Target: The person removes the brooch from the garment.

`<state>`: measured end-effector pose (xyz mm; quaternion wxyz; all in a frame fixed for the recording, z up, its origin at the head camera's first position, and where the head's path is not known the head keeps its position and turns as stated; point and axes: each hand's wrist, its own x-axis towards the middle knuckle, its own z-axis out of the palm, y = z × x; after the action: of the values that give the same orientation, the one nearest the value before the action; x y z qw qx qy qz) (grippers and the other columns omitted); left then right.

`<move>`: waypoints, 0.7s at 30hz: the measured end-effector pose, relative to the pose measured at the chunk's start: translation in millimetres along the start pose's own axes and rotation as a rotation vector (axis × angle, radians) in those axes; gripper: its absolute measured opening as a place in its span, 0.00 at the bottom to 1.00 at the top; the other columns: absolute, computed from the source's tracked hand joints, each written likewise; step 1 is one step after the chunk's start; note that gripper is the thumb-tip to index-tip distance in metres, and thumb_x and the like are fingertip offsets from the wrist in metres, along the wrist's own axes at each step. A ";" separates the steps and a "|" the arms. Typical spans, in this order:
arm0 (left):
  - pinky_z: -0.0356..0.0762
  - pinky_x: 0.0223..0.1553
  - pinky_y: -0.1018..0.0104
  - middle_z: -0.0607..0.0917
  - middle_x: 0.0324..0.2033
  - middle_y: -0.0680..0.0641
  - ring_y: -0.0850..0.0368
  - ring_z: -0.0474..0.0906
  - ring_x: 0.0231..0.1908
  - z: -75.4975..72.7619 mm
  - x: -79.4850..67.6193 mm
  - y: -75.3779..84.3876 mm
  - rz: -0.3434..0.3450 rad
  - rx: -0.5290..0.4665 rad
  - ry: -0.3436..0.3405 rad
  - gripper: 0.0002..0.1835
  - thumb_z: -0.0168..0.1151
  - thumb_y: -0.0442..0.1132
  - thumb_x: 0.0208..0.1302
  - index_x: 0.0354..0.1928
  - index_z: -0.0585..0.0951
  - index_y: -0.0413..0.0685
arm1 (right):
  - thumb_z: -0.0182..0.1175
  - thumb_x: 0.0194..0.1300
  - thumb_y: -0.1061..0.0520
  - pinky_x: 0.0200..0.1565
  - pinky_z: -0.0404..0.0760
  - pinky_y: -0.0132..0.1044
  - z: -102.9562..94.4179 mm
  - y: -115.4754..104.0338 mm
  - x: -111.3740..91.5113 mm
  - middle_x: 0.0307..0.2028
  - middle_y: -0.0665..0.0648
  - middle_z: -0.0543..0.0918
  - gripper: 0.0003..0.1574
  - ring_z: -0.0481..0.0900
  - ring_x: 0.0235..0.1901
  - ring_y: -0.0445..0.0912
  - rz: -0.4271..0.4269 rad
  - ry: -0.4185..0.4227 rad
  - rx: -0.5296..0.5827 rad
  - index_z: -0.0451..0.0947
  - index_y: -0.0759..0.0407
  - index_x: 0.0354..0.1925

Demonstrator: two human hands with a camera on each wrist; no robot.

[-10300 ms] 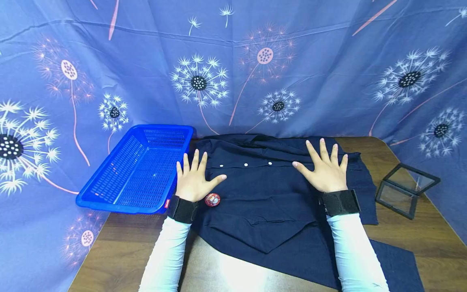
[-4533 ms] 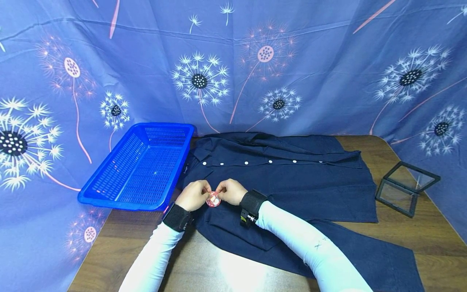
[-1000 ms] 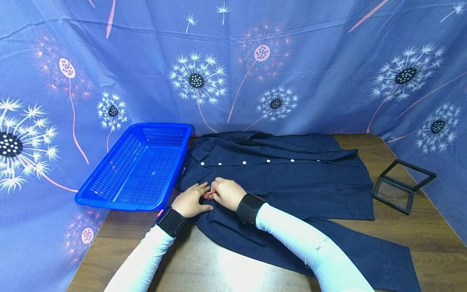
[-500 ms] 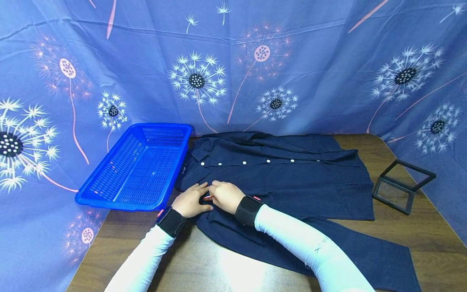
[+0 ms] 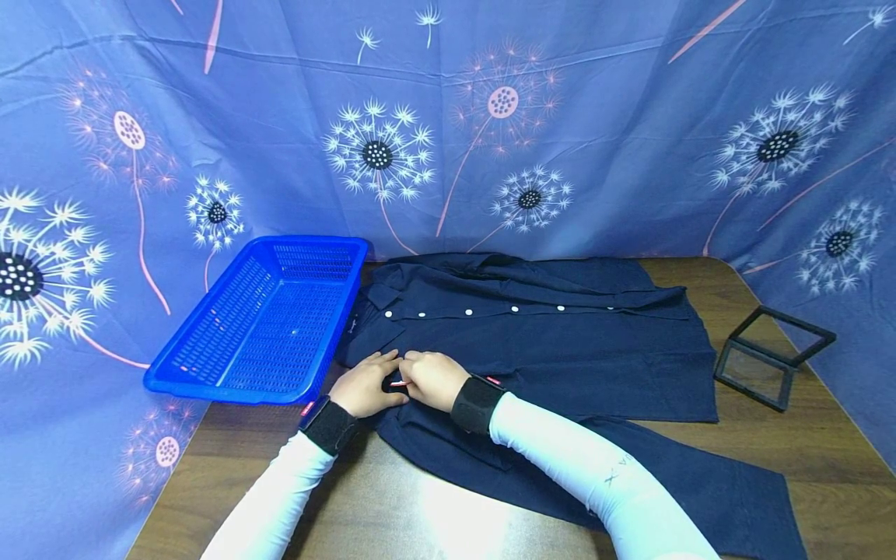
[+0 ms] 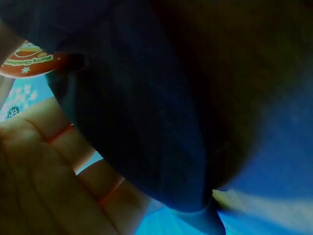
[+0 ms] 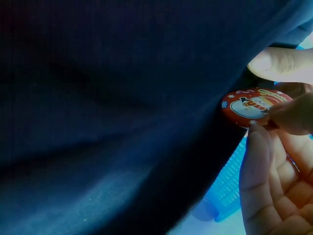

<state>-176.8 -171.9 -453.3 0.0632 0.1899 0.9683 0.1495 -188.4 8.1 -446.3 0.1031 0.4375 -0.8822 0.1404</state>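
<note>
A dark navy shirt [image 5: 546, 350] with white buttons lies spread on the table, its collar toward the left. My right hand [image 5: 434, 379] pinches a round red badge [image 7: 249, 106] with a snowman on it at the upper chest of the shirt. In the head view only a thin edge of the badge shows, tilted on its side between the hands. My left hand [image 5: 364, 385] rests on the cloth just left of it, fingers stretched and thumb spread. The left wrist view shows the badge's lettered rim beside a dark fold of cloth, and its pin side is hidden.
A blue plastic basket [image 5: 157, 381] stands to the left, close to the collar and left hand. At the far right of the wooden table [image 5: 742, 435] is a black two-part frame [image 5: 759, 359], opened out. A blue dandelion-print curtain [image 5: 448, 225] hangs behind the table.
Ten seconds ago both hands lay spread flat on the shirt; later both held the badge. Over the last second the right hand has turned the badge from face-up to edge-on; the left hand stays put.
</note>
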 end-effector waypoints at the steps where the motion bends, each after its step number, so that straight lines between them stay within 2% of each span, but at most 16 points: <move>1: 0.68 0.66 0.45 0.73 0.67 0.40 0.36 0.66 0.68 -0.1 -0.2 0.2 0.004 0.001 0.002 0.36 0.73 0.52 0.53 0.63 0.76 0.44 | 0.67 0.52 0.61 0.29 0.76 0.37 0.1 0.2 -0.2 0.27 0.50 0.78 0.10 0.79 0.26 0.44 -0.003 0.000 0.007 0.74 0.53 0.23; 12: 0.68 0.65 0.45 0.73 0.67 0.39 0.37 0.67 0.68 0.5 -1.0 -0.5 0.010 0.010 0.010 0.37 0.73 0.53 0.53 0.63 0.76 0.42 | 0.68 0.52 0.60 0.26 0.71 0.33 0.6 1.0 -1.5 0.25 0.49 0.77 0.13 0.76 0.24 0.42 -0.030 -0.028 0.032 0.73 0.52 0.21; 21: 0.70 0.64 0.48 0.78 0.61 0.36 0.42 0.73 0.64 -4.7 -7.2 -3.2 0.099 -0.055 0.053 0.34 0.72 0.51 0.55 0.60 0.78 0.39 | 0.68 0.53 0.61 0.26 0.69 0.31 0.3 1.7 -2.7 0.25 0.48 0.75 0.12 0.74 0.24 0.40 -0.020 -0.048 0.046 0.73 0.52 0.22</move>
<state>-172.2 -178.8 -449.4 0.0354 0.2319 0.9545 0.1842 -188.2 11.0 -447.6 0.0730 0.4520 -0.8764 0.1491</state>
